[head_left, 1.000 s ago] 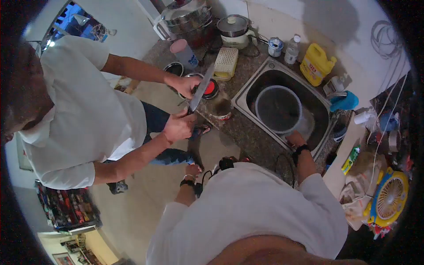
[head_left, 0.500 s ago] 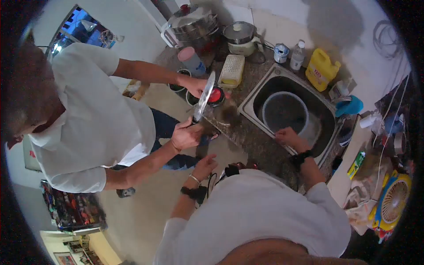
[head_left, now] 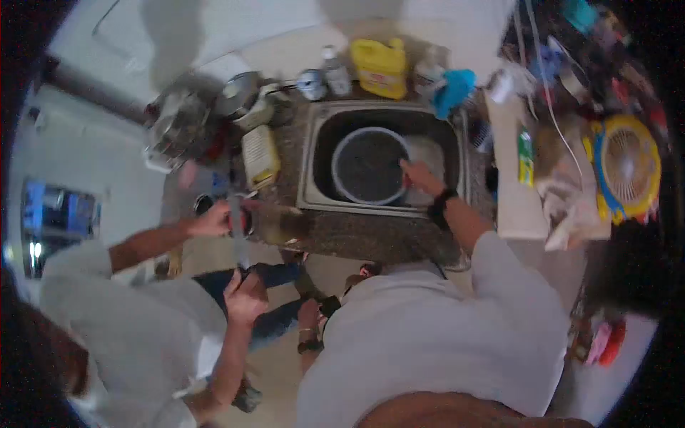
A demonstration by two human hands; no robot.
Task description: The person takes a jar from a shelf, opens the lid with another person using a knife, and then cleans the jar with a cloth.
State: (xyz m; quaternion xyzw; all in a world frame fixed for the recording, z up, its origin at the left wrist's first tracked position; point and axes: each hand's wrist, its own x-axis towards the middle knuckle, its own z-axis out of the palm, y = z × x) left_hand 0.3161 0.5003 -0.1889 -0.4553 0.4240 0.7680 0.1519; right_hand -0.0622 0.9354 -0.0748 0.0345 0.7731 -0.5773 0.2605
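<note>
In the head view, my right hand (head_left: 421, 177) is at the right rim of a round grey basin (head_left: 371, 202), with the fingers closed on the rim. The basin holds dark-looking water and sits inside the metal sink (head_left: 307, 182). My left hand (head_left: 309, 315) hangs low beside my waist, away from the counter; its fingers are blurred and partly hidden. To the left, another person in a white shirt (head_left: 143, 314) holds a knife (head_left: 239, 232) in one hand, its blade up by a red and black round thing (head_left: 247, 220) at their other hand.
Behind the sink stand a yellow jug (head_left: 382, 71), a clear bottle (head_left: 335, 71) and a can (head_left: 311, 84). A blue cloth-like item (head_left: 454, 91) hangs at the sink's back right corner. A box grater (head_left: 260, 157) and pots (head_left: 182, 121) are left; a yellow fan (head_left: 628, 167) is right.
My view has turned right toward the sink. My right hand has moved from the sink's front edge to the basin rim. My left hand has drawn down beside my waist.
</note>
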